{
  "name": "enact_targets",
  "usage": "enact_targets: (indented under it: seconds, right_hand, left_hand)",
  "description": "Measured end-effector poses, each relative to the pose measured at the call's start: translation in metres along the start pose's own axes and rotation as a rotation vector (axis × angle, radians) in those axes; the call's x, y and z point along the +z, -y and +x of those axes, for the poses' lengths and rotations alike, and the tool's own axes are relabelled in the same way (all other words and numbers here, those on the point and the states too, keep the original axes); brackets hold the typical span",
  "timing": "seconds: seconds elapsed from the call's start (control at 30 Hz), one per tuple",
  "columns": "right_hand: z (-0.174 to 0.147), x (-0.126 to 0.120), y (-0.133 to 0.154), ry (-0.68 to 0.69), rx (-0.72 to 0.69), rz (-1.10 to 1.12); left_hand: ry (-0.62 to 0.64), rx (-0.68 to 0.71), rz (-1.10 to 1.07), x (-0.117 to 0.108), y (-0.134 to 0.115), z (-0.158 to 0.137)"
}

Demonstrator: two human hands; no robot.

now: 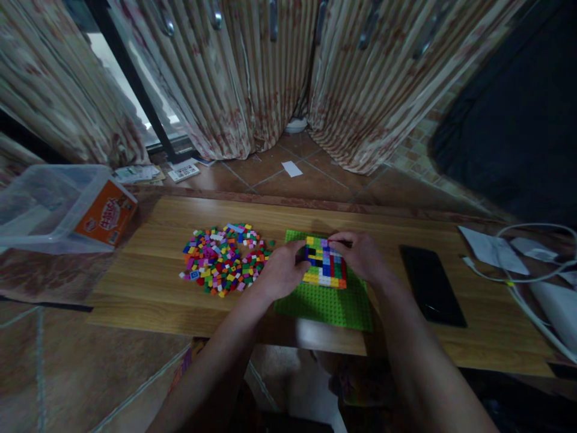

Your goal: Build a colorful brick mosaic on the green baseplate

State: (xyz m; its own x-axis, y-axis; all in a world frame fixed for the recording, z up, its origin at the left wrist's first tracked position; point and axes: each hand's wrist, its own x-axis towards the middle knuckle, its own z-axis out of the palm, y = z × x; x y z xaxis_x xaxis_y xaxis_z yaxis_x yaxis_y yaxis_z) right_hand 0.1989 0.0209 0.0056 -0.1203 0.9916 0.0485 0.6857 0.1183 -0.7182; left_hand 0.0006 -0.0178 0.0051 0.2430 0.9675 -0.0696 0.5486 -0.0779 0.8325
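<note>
A multicoloured block of toy building bricks (pixel 325 272) sits on a green studded baseplate (pixel 331 307). My left hand (pixel 285 269) grips the block's left edge, thumb and fingers curved around it. At the block's upper right corner my right hand (pixel 359 252) is closed, its thumb and fingertips pressed on the bricks. Whether a loose brick is between those fingertips is too small to tell. Left of my left hand lies a spread pile of loose toy bricks (pixel 229 264) in many colours.
A wooden table (pixel 153 294) carries everything. A black phone or tablet (pixel 431 285) lies right of the baseplate. White cables (pixel 525 279) and papers (pixel 493 249) are at the far right. A clear plastic bin (pixel 54 210) with an orange label stands at the left. Patterned curtains (pixel 252 78) hang behind.
</note>
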Motion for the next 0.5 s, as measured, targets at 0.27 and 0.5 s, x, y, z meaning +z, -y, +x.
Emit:
enact_targets:
  seconds: [0.27, 0.5]
  right_hand:
    - [-0.003, 0.004, -0.017, -0.039, -0.052, -0.029]
    - [-0.007, -0.007, -0.007, -0.236, -0.018, 0.036]
  left_hand:
    - [0.008, 0.084, 0.030, -0.003, 0.001, -0.005]
    - [-0.220, 0.110, -0.107, -0.042, 0.021, -0.006]
